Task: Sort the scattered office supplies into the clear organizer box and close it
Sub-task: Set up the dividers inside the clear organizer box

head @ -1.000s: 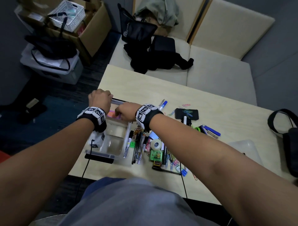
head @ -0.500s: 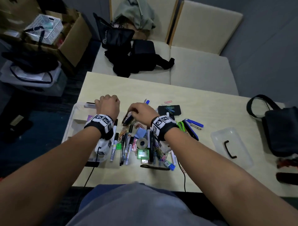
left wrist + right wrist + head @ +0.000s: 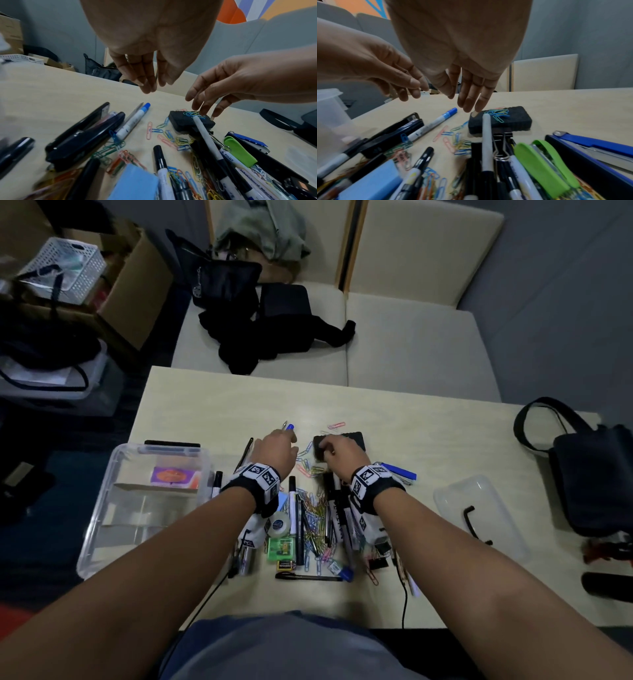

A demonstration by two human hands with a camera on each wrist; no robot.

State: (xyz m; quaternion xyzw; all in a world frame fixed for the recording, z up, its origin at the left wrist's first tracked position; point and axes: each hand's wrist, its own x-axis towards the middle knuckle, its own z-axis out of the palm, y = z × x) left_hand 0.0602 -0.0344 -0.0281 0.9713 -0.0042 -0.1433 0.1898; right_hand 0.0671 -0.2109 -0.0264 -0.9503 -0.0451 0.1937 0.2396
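The clear organizer box stands open at the table's left, with an orange and purple pad in its far compartment. Its lid lies at the right. Markers, pens and paper clips are heaped between them. My left hand hovers with straight fingers, holding nothing, near a blue-capped marker. My right hand reaches down and its fingertips touch the near corner of a black eraser that carries a few clips.
A black stapler, a blue sticky pad, green-handled scissors and a blue stapler lie in the pile. A black bag sits at the table's right end. A bench with bags stands behind.
Both hands have left the organizer box and moved right, over the far side of the pile. The right hand has come down on the black eraser.
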